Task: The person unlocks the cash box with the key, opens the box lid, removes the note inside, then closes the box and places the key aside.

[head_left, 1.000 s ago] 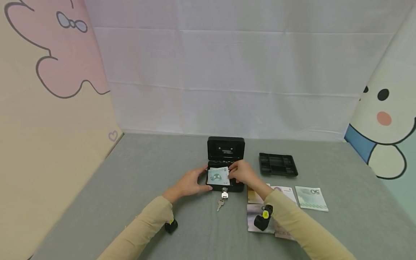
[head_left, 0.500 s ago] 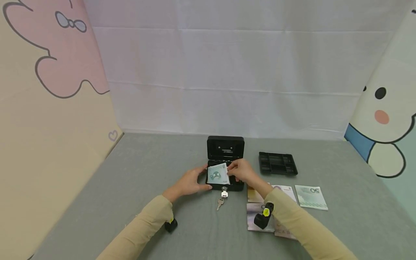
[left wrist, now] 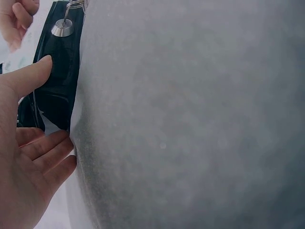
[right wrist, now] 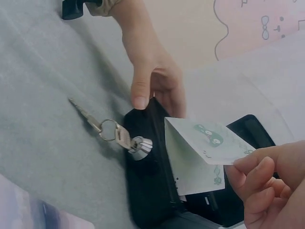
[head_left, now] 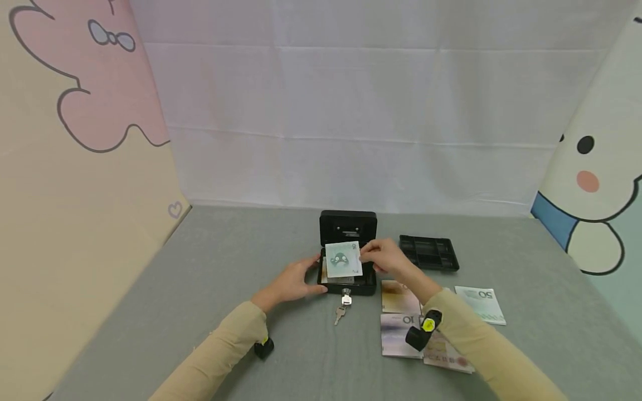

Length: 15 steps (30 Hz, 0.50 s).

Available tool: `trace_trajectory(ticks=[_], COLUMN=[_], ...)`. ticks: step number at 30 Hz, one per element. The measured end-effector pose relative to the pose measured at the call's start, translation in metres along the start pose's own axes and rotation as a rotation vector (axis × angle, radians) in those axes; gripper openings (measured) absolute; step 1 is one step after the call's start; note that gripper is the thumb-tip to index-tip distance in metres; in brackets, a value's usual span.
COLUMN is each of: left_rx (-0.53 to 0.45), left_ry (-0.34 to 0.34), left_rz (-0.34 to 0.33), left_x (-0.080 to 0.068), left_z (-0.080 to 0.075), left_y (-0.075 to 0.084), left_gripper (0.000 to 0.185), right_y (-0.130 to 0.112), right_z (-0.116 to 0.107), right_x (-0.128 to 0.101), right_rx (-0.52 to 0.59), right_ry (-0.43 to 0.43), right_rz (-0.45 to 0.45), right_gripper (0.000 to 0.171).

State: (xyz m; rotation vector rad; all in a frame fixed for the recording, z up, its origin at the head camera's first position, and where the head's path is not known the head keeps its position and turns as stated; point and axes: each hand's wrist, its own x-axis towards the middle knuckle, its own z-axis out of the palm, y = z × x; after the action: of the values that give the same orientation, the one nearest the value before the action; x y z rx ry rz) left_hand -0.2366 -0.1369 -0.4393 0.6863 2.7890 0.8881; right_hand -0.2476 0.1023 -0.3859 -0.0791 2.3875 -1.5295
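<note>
A black cash box stands with its lid raised. My left hand holds its left front corner, thumb on the front and fingers along the side. Between thumb and fingers, my right hand pinches the right edge of a pale green banknote with a cartoon face, held above the box's inside. Under it, another note shows in the right wrist view. A key sits in the front lock, and a second key hangs from its ring.
A black compartment tray lies right of the box. Nearer are a yellowish note, a purple 10 note, a pinkish note partly under my right sleeve, and a green 50 note. A white cloth backs the grey table.
My right hand has raised the green banknote from the box and moved slightly up and right, uncovering notes beneath. The left hand keeps its place on the box.
</note>
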Motion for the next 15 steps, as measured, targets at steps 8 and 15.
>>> trace_trajectory(ticks=[8,15], left_rx=[0.005,0.003], left_ry=[0.008,0.005], left_rz=[0.006,0.011], left_x=[0.000,0.000], left_z=[0.000,0.000], left_y=[0.001,0.001], left_gripper=[0.081,0.081], right_y=[-0.007,-0.001], right_z=[-0.027,-0.062], right_x=[-0.017,-0.041], right_rx=[0.001,0.002], right_ry=[-0.006,-0.026], right_rz=[-0.025,-0.048], right_gripper=[0.020,0.025])
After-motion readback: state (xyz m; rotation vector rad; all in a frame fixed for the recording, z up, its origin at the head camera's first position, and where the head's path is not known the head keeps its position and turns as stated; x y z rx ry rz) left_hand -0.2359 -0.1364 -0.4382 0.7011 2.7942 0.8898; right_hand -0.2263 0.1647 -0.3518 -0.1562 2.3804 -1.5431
